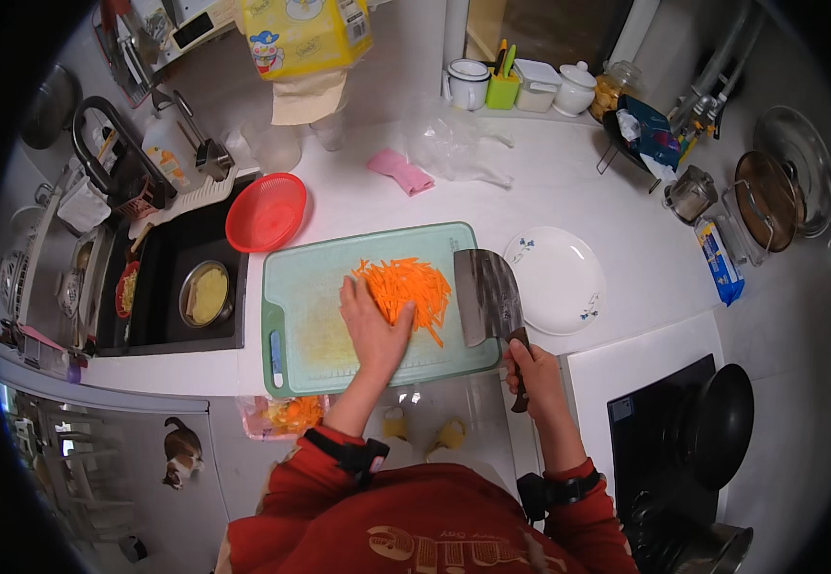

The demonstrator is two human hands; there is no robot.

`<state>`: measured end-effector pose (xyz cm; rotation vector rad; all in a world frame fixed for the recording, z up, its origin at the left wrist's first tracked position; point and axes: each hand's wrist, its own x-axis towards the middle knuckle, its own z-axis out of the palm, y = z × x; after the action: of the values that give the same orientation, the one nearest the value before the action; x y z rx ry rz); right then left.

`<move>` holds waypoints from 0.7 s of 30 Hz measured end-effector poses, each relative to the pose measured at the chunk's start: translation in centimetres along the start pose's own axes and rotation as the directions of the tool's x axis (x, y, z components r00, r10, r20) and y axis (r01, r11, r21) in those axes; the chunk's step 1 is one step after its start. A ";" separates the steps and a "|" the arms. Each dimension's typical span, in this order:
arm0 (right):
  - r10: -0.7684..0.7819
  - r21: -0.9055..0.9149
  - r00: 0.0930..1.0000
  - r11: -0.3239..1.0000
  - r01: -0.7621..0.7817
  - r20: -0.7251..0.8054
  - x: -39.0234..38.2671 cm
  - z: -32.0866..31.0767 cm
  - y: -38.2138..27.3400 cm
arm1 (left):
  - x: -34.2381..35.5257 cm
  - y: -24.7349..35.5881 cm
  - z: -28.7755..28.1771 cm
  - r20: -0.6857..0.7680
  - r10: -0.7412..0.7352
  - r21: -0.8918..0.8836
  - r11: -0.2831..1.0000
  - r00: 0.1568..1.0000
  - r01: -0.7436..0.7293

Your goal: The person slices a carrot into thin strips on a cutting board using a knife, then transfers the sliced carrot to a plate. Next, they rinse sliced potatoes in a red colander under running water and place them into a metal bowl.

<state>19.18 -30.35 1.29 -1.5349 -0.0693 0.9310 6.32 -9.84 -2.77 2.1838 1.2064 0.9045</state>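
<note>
A heap of orange carrot strips (420, 292) lies on the pale green cutting board (315, 258). My left hand (374, 325) rests against the heap's left side, fingers stretched out and spread over its edge. In my right hand (534, 375) is the dark handle of a cleaver (488, 297). Its broad blade lies nearly flat over the board's right edge, to the right of the carrot strips. A white plate (557, 279) with small blue flowers sits just right of the blade, partly behind it.
At the left, a black sink (171, 330) holds a metal bowl (207, 294) with something pale yellow. A red basket (267, 212) stands behind the board's left corner. Beyond are a pink cloth (401, 172) and a clear plastic bag (458, 145). A black wok (721, 426) stands on the right-hand stove.
</note>
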 end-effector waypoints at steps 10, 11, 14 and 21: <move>0.114 -0.007 0.993 0.993 -0.114 0.042 1.9 1.4 0.6 | 1.0 1.6 2.7 0.009 0.076 0.080 0.994 0.997 -0.077; 0.099 -0.063 0.993 0.993 -0.096 0.058 1.8 1.9 0.4 | 1.0 1.7 2.8 0.010 0.075 0.073 0.994 0.997 -0.075; 0.047 -0.221 0.994 0.975 -0.024 0.099 1.1 3.4 0.3 | 1.2 1.7 2.8 -0.024 0.094 0.049 0.994 0.995 -0.093; 0.121 -0.188 0.979 0.978 -0.090 0.162 0.7 7.3 1.6 | 1.5 1.2 2.8 -0.094 0.153 0.004 0.988 0.984 -0.153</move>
<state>14.72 -24.44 0.29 -1.6328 -0.2025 1.1681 9.60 -9.39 -3.38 2.2783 1.0897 1.0823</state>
